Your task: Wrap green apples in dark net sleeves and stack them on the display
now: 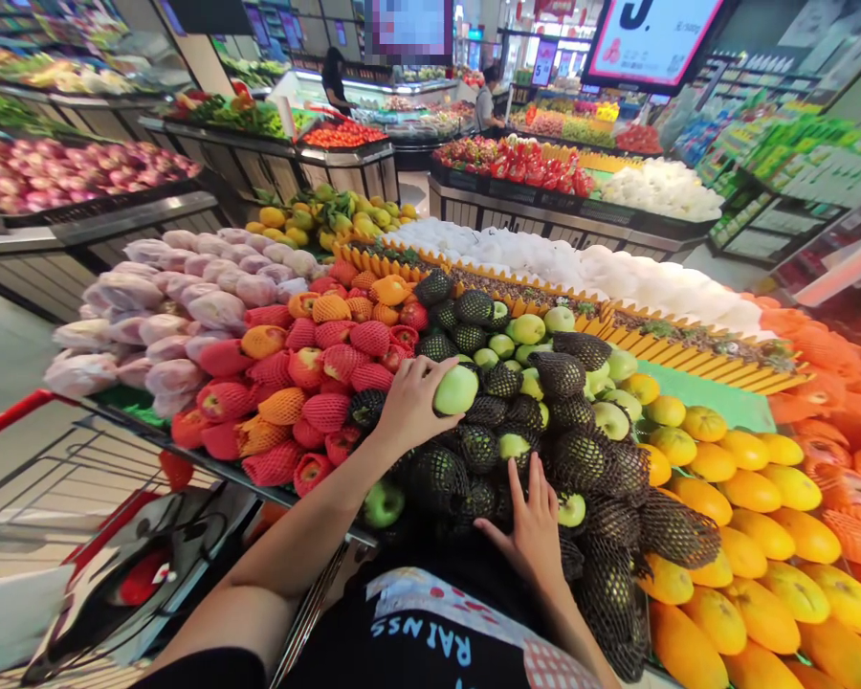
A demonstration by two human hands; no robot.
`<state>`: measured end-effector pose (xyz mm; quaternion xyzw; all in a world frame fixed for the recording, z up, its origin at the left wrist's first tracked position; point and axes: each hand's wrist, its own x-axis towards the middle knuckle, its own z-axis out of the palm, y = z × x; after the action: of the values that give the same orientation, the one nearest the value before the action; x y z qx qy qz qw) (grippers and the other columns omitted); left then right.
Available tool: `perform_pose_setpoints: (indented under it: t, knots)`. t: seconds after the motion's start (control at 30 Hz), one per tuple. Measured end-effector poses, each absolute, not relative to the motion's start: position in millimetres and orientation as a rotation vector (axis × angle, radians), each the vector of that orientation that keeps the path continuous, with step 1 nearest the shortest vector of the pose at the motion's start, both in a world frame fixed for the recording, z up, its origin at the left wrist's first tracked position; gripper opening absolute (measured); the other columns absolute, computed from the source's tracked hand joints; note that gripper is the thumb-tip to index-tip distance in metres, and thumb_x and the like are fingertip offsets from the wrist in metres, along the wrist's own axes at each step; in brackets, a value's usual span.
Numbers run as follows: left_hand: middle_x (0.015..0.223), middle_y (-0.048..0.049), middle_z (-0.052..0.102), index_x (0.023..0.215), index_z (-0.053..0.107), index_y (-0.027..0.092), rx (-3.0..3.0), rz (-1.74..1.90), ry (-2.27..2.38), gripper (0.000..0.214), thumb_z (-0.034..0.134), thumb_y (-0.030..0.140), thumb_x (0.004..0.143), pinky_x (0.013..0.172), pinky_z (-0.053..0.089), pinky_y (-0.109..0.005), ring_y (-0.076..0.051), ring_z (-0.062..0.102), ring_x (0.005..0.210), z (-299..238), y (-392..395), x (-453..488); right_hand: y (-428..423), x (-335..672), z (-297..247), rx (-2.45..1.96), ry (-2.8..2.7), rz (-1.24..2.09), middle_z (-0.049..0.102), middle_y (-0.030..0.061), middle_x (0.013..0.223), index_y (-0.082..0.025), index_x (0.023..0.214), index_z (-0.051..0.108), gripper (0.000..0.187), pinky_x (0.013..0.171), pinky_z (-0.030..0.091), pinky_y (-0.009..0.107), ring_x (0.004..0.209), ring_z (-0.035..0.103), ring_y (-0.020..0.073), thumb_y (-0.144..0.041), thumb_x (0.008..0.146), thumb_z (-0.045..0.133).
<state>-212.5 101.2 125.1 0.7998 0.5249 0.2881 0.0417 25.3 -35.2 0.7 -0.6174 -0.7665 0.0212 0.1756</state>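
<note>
A green apple (456,390) sits in the grip of my left hand (414,400), over the heap of green apples. My right hand (533,517) has its fingers spread and stretched out, close above or on the near part of the same heap; contact cannot be told. Just ahead of its fingertips is a green apple (515,447) partly out of its net. Many apples around both hands wear black foam nets, such as the netted apple (440,476) below my left hand. Red apples in red and orange nets (325,412) lie left of that hand.
Bagged pink fruit (219,309) fills the far left of the stand, yellow oblong fruit (750,488) the right. A yellow picket divider (638,349) runs behind the apples, with white wrapped fruit (545,256) beyond. A wire shopping cart (35,469) stands at the left. Two people are farther back.
</note>
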Motion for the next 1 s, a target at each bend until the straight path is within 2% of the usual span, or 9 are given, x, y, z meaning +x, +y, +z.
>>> perform_pose_setpoints:
  t: [0.13,0.23,0.33,0.4,0.5,0.6,0.7,0.8,1.0]
  knots:
    - [0.113,-0.0125,0.056,0.132,0.055,0.016,2.625,0.443,1.499,0.068,0.078,0.026,0.069,0.097,0.046,-0.048,-0.033,0.048,0.109,115.7,106.6,-192.8,-35.6,25.5,0.5,-1.746,-2.183,0.05,0.004,0.0213,0.167,-0.02,0.159,0.014,0.102,0.112,0.032,0.056,0.151,0.02,0.0398,-0.069,0.083,0.061]
    - [0.124,-0.0146,0.052,0.14,0.051,0.018,2.672,0.299,1.302,0.075,0.071,0.012,0.069,0.104,0.044,-0.048,-0.034,0.046,0.119,97.5,104.9,-178.6,-36.3,25.6,0.8,-1.746,-2.184,0.048,0.005,0.0214,0.167,-0.02,0.159,0.015,0.101,0.112,0.033,0.056,0.151,0.02,0.0394,-0.068,0.083,0.061]
    - [0.143,-0.0152,0.039,0.144,0.049,0.024,2.655,0.347,1.162,0.075,0.069,0.015,0.073,0.114,0.032,-0.055,-0.04,0.033,0.136,79.5,102.9,-172.5,-36.7,25.8,0.9,-1.746,-2.184,0.049,0.006,0.0213,0.167,-0.02,0.159,0.015,0.1,0.112,0.033,0.055,0.151,0.02,0.039,-0.067,0.084,0.062]
    - [0.146,-0.0155,0.036,0.148,0.044,0.025,2.549,0.426,1.169,0.068,0.064,0.023,0.083,0.116,0.03,-0.057,-0.039,0.031,0.141,69.4,104.0,-171.7,-36.5,25.9,0.5,-1.745,-2.184,0.049,0.006,0.0216,0.167,-0.02,0.159,0.016,0.101,0.112,0.033,0.056,0.151,0.02,0.0392,-0.067,0.083,0.062]
    - [0.141,-0.0176,0.043,0.153,0.033,0.019,2.269,0.584,1.333,0.065,0.055,0.035,0.094,0.112,0.04,-0.051,-0.033,0.046,0.134,58.2,108.4,-171.5,-35.8,26.2,-0.3,-1.746,-2.179,0.05,0.006,0.022,0.167,-0.02,0.159,0.017,0.102,0.111,0.032,0.056,0.151,0.021,0.0398,-0.069,0.082,0.062]
    - [0.138,-0.0164,0.049,0.144,0.044,0.016,2.111,0.707,1.419,0.06,0.06,0.041,0.092,0.108,0.046,-0.048,-0.031,0.055,0.127,54.6,110.9,-170.0,-35.2,26.0,0.3,-1.745,-2.18,0.061,0.006,0.0222,0.167,-0.02,0.159,0.016,0.101,0.111,0.033,0.057,0.151,0.021,0.0402,-0.068,0.083,0.062]
    - [0.129,-0.0133,0.057,0.128,0.056,0.016,2.093,0.822,1.414,0.043,0.064,0.032,0.089,0.106,0.048,-0.046,-0.028,0.059,0.121,57.9,109.8,-168.6,-35.1,25.3,2.4,-1.742,-2.184,0.067,0.006,0.0224,0.167,-0.02,0.159,0.016,0.101,0.111,0.033,0.057,0.15,0.021,0.0402,-0.067,0.083,0.062]
    - [0.118,-0.0103,0.06,0.117,0.06,0.017,2.165,0.89,1.383,0.041,0.072,0.021,0.078,0.102,0.051,-0.046,-0.027,0.06,0.113,61.9,108.8,-169.2,-35.2,24.7,3.7,-1.744,-2.184,0.06,0.006,0.0225,0.167,-0.02,0.159,0.015,0.101,0.11,0.034,0.057,0.15,0.022,0.0406,-0.065,0.083,0.064]
    - [0.134,-0.0146,0.053,0.114,0.059,0.015,2.45,0.756,1.301,0.037,0.068,0.012,0.079,0.111,0.044,-0.048,-0.032,0.043,0.132,61.9,111.3,-174.4,-36.0,25.9,3.1,-1.756,-2.193,0.058,0.005,0.0223,0.167,-0.019,0.159,0.016,0.101,0.111,0.033,0.057,0.151,0.02,0.0401,-0.067,0.083,0.062]
